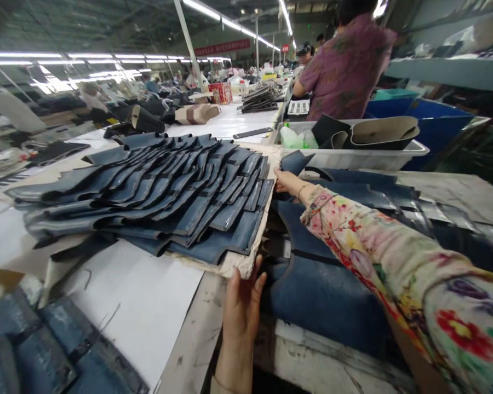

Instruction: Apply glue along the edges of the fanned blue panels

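Note:
A beige cardboard sheet (pixel 235 264) carries a big overlapping stack of dark blue leather-like pieces (pixel 181 191), their ends glossy along the edges. My left hand (pixel 241 303) grips the sheet's near right corner, palm toward me, some fingertips hidden beneath it. Farther along the same right edge, my right hand (pixel 291 184) pinches the sheet, arm stretched forward in a flowered sleeve (pixel 378 241). A small blue flap (pixel 294 161) sticks up just behind the right hand. Below the right arm lie larger blue pieces (pixel 324 284).
More blue pieces (pixel 28 345) lie at the lower left on white paper (pixel 148 312). A grey bin (pixel 353 158) with rolled material stands beyond my right arm. A co-worker in a purple shirt (pixel 345 65) stands behind it, near a blue bin (pixel 435 120).

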Available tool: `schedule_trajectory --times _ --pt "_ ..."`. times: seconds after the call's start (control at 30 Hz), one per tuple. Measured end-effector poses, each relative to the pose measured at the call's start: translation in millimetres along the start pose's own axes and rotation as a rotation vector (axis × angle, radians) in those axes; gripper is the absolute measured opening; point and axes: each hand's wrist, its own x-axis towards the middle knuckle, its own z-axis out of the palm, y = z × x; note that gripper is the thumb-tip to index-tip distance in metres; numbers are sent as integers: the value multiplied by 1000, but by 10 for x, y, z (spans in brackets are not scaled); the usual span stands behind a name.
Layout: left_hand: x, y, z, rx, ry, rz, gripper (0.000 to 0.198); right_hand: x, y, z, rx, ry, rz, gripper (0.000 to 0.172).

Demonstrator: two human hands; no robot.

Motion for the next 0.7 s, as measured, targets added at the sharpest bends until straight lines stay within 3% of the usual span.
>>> schedule_trajectory --times 0.1,0.17,0.23,0.33,0.43,0.57,0.63,0.7 --pt "-121 -135 -136 207 -144 -26 45 -218 59 -129 -109 -48 10 38" --pt "-208 -226 -200 464 -234 22 48 -455 89 -327 -173 -66 -17 28" --pt "-301 -314 -220 830 -391 171 42 -762 117 -606 -242 -49 -62 25" --pt "-427 -470 -210 1395 -738 467 40 -1342 181 -1121 -320 -5 -129 33" --pt "-492 -676 -248 1750 -965 582 55 -1999 331 -1632 -266 117 -107 32" --pt "-501 -918 -378 1990 -954 803 68 -2817 776 -2043 -195 241 -11 31" --pt "-506 -990 -418 2057 -890 906 70 -3184 1087 -2042 -247 215 14 32" --pt "-517 -1044 -418 2093 -856 979 70 -3531 1391 -1893 -332 194 -20 35"
